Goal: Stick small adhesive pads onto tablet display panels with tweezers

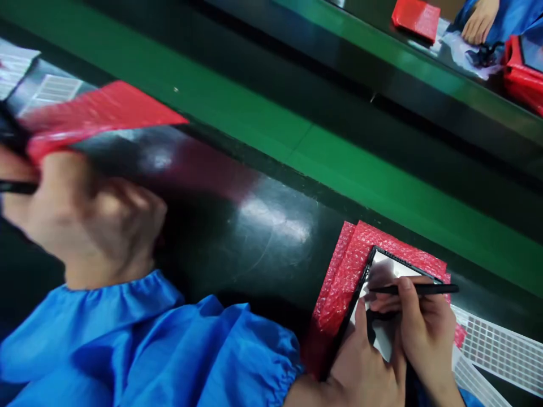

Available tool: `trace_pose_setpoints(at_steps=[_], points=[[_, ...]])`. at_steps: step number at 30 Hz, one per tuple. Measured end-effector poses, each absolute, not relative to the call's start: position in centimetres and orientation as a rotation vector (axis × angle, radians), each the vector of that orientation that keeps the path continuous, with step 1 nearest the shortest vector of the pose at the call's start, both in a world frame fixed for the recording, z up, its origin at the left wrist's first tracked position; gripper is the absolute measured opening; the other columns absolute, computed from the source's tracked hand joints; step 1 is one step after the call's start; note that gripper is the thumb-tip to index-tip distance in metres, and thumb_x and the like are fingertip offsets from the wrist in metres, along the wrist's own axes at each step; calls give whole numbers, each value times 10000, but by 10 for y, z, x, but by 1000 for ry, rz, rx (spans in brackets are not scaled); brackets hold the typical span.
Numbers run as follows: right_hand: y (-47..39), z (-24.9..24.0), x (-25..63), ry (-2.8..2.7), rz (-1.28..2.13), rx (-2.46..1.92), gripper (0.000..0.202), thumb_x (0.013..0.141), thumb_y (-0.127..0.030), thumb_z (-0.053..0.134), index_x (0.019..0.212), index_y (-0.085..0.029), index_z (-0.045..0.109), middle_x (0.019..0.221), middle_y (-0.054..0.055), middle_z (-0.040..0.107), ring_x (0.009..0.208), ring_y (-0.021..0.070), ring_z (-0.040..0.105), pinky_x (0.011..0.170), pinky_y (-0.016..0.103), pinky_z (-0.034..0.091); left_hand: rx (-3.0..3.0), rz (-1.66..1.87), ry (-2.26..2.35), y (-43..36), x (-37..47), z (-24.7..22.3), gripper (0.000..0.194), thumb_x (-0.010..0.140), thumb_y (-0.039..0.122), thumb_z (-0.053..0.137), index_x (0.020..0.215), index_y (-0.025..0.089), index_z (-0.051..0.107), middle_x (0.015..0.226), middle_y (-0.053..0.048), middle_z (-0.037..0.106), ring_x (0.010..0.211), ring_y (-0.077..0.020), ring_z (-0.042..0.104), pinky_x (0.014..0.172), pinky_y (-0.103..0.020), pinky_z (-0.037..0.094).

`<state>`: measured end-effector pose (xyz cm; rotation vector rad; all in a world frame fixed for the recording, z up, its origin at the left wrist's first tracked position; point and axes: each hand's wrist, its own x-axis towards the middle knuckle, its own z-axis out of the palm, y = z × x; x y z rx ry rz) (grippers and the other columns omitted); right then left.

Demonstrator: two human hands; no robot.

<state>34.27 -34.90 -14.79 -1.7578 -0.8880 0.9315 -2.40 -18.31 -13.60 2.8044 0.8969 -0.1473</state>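
Low on the right, my left hand [360, 364] comes in from a blue sleeve and grips a flat tablet-like panel [384, 342] with a dark frame and a white face. Something black shows between its thumb and fingers; I cannot tell what it is. My right hand [428, 319] is closed on slim black tweezers [432, 289], their tip pointing left over the panel. A greyish see-through film [380, 273] shows by the tip. Under the panel lie red bubble-wrap sheets [339, 282].
On the left, a co-worker's blurred hand [93, 215] in a blue sleeve is close to a red bubble-wrap bag [127, 107]. White grid sheets [500, 345] lie at right. Across the green strip [263, 130], another person's hand [481, 22] is near red packs [418, 20].
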Motion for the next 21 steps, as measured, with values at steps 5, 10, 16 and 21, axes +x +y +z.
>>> trace_pose_setpoints(at_steps=[5,10,16,21], points=[[-349,-157,345,-877,992,-1787,335,1019,-555,746,936,-231,717,702,89,818,554,276,805,518,317,694,2967,-347,856,-202,-9,-133,706,845,460,261,1156,298,873,1051,-16,746,1128,-336,773,570,-372,476],[-349,-157,346,-867,1011,-1785,331,1004,-551,767,935,-230,728,684,78,809,540,274,800,515,312,694,2925,97,1186,-194,-15,-162,824,925,572,184,1173,115,823,980,-108,755,1277,-362,666,655,-363,467],[-351,-157,348,-857,1012,-1780,302,1014,-527,765,930,-237,749,703,65,810,549,251,801,528,289,694,2521,506,1539,-177,-39,-197,905,1031,488,18,1563,-145,387,1043,-113,739,1047,-155,640,736,-288,441],[-348,-155,347,-901,1003,-1811,340,1008,-544,760,901,-222,770,682,81,801,536,257,797,518,286,692,2638,396,1569,-174,-35,-199,766,1095,354,53,1521,-203,362,917,-39,716,779,-122,530,629,-236,380]])
